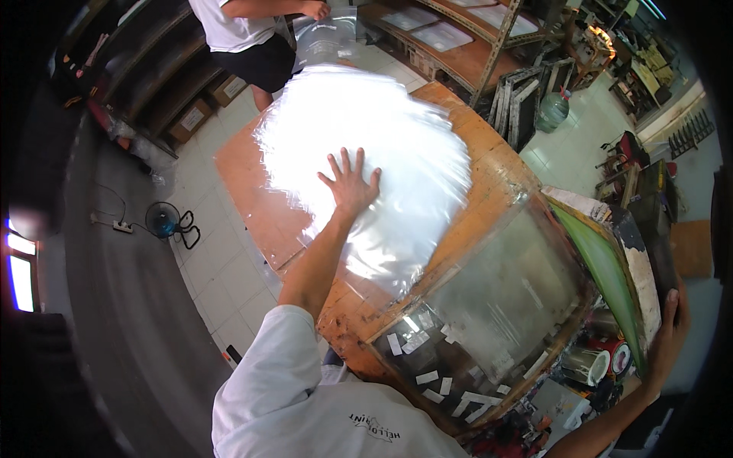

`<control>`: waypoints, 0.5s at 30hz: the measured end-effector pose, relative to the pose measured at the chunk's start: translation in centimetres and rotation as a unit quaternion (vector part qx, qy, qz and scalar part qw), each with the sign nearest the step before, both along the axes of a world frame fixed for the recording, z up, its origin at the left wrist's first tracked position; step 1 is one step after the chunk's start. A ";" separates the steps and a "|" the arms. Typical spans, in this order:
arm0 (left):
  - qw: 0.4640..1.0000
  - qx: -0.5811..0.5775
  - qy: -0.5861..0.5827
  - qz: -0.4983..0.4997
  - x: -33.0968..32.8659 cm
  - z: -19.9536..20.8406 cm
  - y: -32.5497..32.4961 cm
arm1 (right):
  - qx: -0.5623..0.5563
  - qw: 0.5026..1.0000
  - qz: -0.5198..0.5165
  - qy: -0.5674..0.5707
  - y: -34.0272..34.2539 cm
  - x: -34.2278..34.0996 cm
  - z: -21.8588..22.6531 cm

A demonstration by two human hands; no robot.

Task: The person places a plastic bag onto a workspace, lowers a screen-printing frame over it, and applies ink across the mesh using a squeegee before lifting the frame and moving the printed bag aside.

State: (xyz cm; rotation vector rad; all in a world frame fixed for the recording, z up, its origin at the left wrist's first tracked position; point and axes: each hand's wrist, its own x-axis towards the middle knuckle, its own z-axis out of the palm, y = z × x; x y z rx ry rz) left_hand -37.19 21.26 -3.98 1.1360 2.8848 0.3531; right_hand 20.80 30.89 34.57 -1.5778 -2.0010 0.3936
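My left hand (353,185) lies flat with spread fingers on a wide, fanned-out pile of clear plastic bags (389,153), which glare white in the light. The pile rests on a worn wooden table (489,156). Far to the right, my right hand (672,324) grips the outer edge of a screen-printing frame (592,256) with green mesh. That frame stands tilted up at the table's right side, and some of my fingers are hidden behind it. Between the pile and the frame is a glass-like clear sheet (504,282) on the tabletop.
White tape-like scraps (427,377) stick near the table's close edge. Cans (586,365) crowd below the raised frame. Beyond the table, another person (244,34) holds a clear plastic bag (327,38). Shelving (489,46), stacked frames (527,99), a water jug (553,111) and a fan (162,220) stand around.
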 end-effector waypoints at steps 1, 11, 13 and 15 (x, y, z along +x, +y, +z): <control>1.000 0.012 0.010 -0.008 0.9 0.0 -0.2 | 0.000 1.000 0.001 0.003 0.1 0.1 0.0; 0.974 0.199 -0.026 0.101 -2.0 1.9 -5.9 | 0.061 0.994 -0.065 -0.071 1.4 3.0 -1.0; 0.996 0.049 -0.041 0.059 -3.1 1.9 -9.0 | 0.074 0.990 -0.083 -0.088 1.6 3.3 -0.9; 1.000 -0.013 0.005 0.002 -3.6 1.6 -11.0 | 0.077 0.989 -0.087 -0.087 1.7 3.1 -0.6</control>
